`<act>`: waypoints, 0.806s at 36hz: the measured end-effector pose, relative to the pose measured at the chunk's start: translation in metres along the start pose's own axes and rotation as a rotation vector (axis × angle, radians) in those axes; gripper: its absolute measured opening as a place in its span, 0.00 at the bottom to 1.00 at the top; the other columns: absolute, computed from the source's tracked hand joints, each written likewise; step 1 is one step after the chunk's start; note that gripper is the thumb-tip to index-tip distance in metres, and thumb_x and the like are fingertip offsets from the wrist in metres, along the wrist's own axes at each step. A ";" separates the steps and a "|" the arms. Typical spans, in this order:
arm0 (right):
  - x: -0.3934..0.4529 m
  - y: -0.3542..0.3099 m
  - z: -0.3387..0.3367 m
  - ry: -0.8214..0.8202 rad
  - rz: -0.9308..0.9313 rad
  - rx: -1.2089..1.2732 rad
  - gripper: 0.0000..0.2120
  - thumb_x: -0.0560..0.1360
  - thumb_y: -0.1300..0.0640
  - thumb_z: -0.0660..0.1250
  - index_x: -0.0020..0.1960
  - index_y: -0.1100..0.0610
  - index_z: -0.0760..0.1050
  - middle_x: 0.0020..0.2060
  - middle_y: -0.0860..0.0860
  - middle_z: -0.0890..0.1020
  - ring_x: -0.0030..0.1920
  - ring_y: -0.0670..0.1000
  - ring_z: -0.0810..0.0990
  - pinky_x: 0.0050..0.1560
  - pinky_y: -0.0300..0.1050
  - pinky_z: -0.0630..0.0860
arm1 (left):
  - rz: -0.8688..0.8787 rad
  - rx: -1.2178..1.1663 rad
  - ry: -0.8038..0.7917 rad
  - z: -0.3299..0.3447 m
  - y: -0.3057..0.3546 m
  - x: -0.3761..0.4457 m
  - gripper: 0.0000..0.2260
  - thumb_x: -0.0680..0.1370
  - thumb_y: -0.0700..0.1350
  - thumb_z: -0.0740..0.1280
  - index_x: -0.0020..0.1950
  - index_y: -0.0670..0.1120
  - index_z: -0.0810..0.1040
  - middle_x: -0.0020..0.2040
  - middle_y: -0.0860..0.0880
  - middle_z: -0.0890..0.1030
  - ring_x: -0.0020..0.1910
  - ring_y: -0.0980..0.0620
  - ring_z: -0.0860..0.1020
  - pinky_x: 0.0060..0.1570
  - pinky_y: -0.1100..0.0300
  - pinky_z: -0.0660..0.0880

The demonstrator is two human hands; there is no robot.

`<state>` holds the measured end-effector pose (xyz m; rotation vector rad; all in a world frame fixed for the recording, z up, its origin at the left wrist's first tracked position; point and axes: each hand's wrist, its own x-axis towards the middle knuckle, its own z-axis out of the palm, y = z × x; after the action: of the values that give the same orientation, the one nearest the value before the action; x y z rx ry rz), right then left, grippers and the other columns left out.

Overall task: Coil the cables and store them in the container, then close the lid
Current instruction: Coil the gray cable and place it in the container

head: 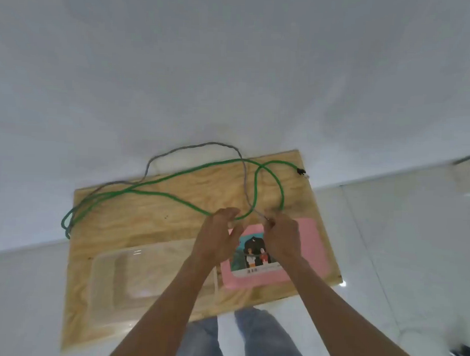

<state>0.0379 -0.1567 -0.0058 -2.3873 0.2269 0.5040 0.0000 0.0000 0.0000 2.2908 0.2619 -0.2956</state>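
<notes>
The right hand is pinched shut around the near end of the grey cable, with a stretch of the green cable running up from the same fist. The left hand curls loosely around the green cable where it dips lowest, fingers hooked over it; whether they clamp it tight cannot be told. Both hands hover just above the far edge of the pink lid, which lies flat on the plywood board.

From the hands the green cable forms an upright loop beyond the right hand, its free end with a dark plug pointing right at the board's far right corner. Its long run stretches leftward across the board and doubles back off the left edge. The grey cable runs beside it, arching past the board's far edge.

The clear container sits open on the near left of the board, just beside the lid.
</notes>
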 end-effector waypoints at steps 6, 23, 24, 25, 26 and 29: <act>-0.001 -0.030 -0.017 0.062 -0.123 0.147 0.05 0.77 0.63 0.67 0.47 0.57 0.82 0.38 0.48 0.82 0.39 0.49 0.80 0.43 0.42 0.78 | 0.021 -0.035 -0.154 -0.006 0.018 0.004 0.18 0.79 0.48 0.71 0.67 0.43 0.79 0.61 0.46 0.83 0.60 0.48 0.81 0.61 0.53 0.76; -0.022 -0.190 -0.089 0.008 -0.185 0.787 0.04 0.74 0.60 0.74 0.46 0.61 0.82 0.35 0.54 0.84 0.33 0.50 0.86 0.33 0.42 0.81 | 0.156 -0.404 -0.090 -0.105 0.075 -0.022 0.05 0.80 0.36 0.67 0.49 0.38 0.83 0.44 0.41 0.86 0.43 0.46 0.85 0.54 0.46 0.80; -0.026 -0.198 -0.091 -0.020 -0.204 0.802 0.05 0.74 0.59 0.74 0.46 0.61 0.82 0.36 0.54 0.85 0.35 0.51 0.87 0.34 0.44 0.82 | 0.143 -0.444 -0.073 -0.116 0.078 -0.026 0.06 0.81 0.34 0.65 0.49 0.37 0.82 0.43 0.39 0.86 0.43 0.42 0.85 0.54 0.44 0.80; -0.030 -0.207 -0.092 -0.054 -0.226 0.812 0.06 0.75 0.58 0.74 0.47 0.60 0.82 0.38 0.55 0.85 0.36 0.52 0.87 0.34 0.46 0.82 | 0.142 -0.497 -0.056 -0.128 0.081 -0.030 0.06 0.82 0.34 0.64 0.49 0.36 0.81 0.42 0.38 0.85 0.43 0.39 0.84 0.54 0.42 0.80; -0.033 -0.214 -0.093 -0.091 -0.249 0.816 0.06 0.76 0.56 0.73 0.48 0.59 0.82 0.39 0.55 0.85 0.37 0.53 0.87 0.35 0.47 0.82 | 0.148 -0.556 -0.034 -0.140 0.083 -0.034 0.07 0.82 0.35 0.64 0.48 0.35 0.80 0.41 0.39 0.85 0.41 0.39 0.84 0.53 0.41 0.81; -0.045 -0.234 -0.094 -0.173 -0.308 0.821 0.05 0.78 0.54 0.70 0.50 0.55 0.82 0.44 0.55 0.86 0.39 0.52 0.87 0.36 0.49 0.83 | 0.147 -0.721 0.090 -0.179 0.088 -0.046 0.10 0.83 0.39 0.64 0.47 0.36 0.79 0.36 0.43 0.82 0.34 0.47 0.81 0.42 0.46 0.81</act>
<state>0.0928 -0.0403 0.2159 -1.5316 -0.0212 0.3694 0.0038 0.0706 0.1925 1.5990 0.2008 -0.0089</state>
